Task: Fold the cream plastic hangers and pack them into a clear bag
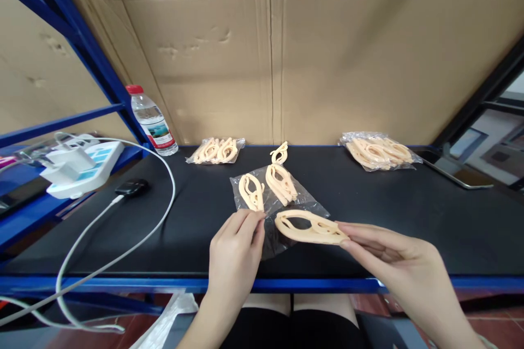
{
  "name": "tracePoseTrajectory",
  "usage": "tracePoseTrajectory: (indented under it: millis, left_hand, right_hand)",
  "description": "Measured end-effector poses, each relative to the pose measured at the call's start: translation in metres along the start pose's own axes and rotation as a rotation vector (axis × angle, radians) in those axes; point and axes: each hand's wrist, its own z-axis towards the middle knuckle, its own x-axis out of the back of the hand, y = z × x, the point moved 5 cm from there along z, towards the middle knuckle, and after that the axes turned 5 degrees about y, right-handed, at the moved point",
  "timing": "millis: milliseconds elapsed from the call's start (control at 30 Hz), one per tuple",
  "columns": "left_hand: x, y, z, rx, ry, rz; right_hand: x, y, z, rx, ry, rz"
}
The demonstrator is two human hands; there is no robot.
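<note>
My left hand (239,245) is closed in a pinch at the lower end of a beige plastic folding hanger (250,192), at the left edge of a clear plastic bag (305,202). Whether the bag's edge is also between these fingers is hard to see. My right hand (395,256) grips another folded hanger (301,234) by its right end, thumb below and fingers above, holding it over the bag's front part. More folded hangers (281,184) lie together at the bag, to the right of the left hand's one. A single hanger (279,153) rests just behind the bag.
Bagged hangers lie at the back left (216,151) and back right (379,151) of the black tabletop (196,218). A water bottle (153,122), power strip (88,169) and looping white cable (172,191) are on the left. A flat dark-screened device (458,172) sits right. Cardboard (347,54) stands behind.
</note>
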Motion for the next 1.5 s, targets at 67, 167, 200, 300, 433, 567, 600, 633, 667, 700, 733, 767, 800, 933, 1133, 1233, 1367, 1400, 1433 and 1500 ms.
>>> tracePoseTrajectory:
  millis: [67, 167, 200, 300, 433, 567, 600, 633, 667, 700, 733, 767, 800, 933, 1133, 1233, 1367, 1400, 1433, 1500]
  left_hand:
    - [0.002, 0.004, 0.002, -0.002, 0.036, -0.038]
    - [0.006, 0.013, 0.006, -0.007, 0.109, -0.085]
    - [0.007, 0.015, 0.008, -0.007, 0.123, -0.098]
    - [0.008, 0.019, 0.012, 0.009, 0.145, -0.14]
    - [0.009, 0.02, 0.014, 0.014, 0.154, -0.185]
    - [0.009, 0.027, 0.012, -0.004, 0.162, -0.232]
    - [0.008, 0.03, 0.011, -0.005, 0.158, -0.245]
    - [0.008, 0.033, 0.009, -0.006, 0.153, -0.259]
    - [0.007, 0.037, 0.008, -0.009, 0.149, -0.275]
    - [0.006, 0.04, 0.006, -0.011, 0.143, -0.294]
    - [0.005, 0.043, 0.003, -0.016, 0.136, -0.311]
    - [0.004, 0.047, 0.001, -0.022, 0.134, -0.323]
    - [0.003, 0.05, -0.002, -0.03, 0.137, -0.332]
    - [0.005, 0.056, -0.008, -0.063, 0.145, -0.389]
    - [0.015, -0.003, 0.002, 0.245, 0.08, -0.372]
    - [0.004, -0.041, 0.003, 0.426, -0.14, -0.186]
    - [-0.005, -0.057, 0.001, 0.437, -0.283, -0.197]
    - [-0.005, -0.059, 0.001, 0.447, -0.28, -0.206]
    - [-0.004, -0.059, 0.0, 0.455, -0.273, -0.212]
    - [-0.002, -0.059, 0.001, 0.447, -0.274, -0.221]
  right_hand:
    - [-0.01, -0.001, -0.002, 0.051, 0.045, -0.01]
    - [-0.022, -0.011, -0.007, 0.173, 0.116, -0.059]
    - [-0.024, -0.015, -0.009, 0.208, 0.139, -0.078]
    - [-0.023, -0.025, -0.013, 0.257, 0.199, -0.138]
    - [-0.024, -0.026, -0.017, 0.25, 0.257, -0.149]
    - [-0.05, -0.021, -0.013, 0.315, 0.219, -0.088]
    - [-0.058, -0.02, -0.011, 0.337, 0.205, -0.088]
    - [-0.065, -0.02, -0.008, 0.355, 0.18, -0.091]
    - [-0.072, -0.019, -0.005, 0.364, 0.144, -0.096]
    - [-0.077, -0.019, -0.002, 0.367, 0.1, -0.1]
    - [-0.081, -0.019, 0.0, 0.366, 0.06, -0.102]
    - [-0.084, -0.019, 0.002, 0.365, 0.028, -0.109]
    - [-0.085, -0.019, 0.003, 0.367, 0.009, -0.124]
    - [-0.084, -0.015, 0.003, 0.376, -0.03, -0.209]
    - [-0.086, -0.01, 0.0, 0.395, -0.086, -0.246]
    - [-0.091, -0.012, 0.0, 0.421, -0.094, -0.268]
    - [-0.096, -0.014, 0.0, 0.422, -0.123, -0.323]
    - [-0.097, -0.015, 0.0, 0.414, -0.137, -0.334]
    - [-0.098, -0.015, 0.001, 0.405, -0.152, -0.344]
    - [-0.099, -0.017, 0.001, 0.397, -0.17, -0.368]
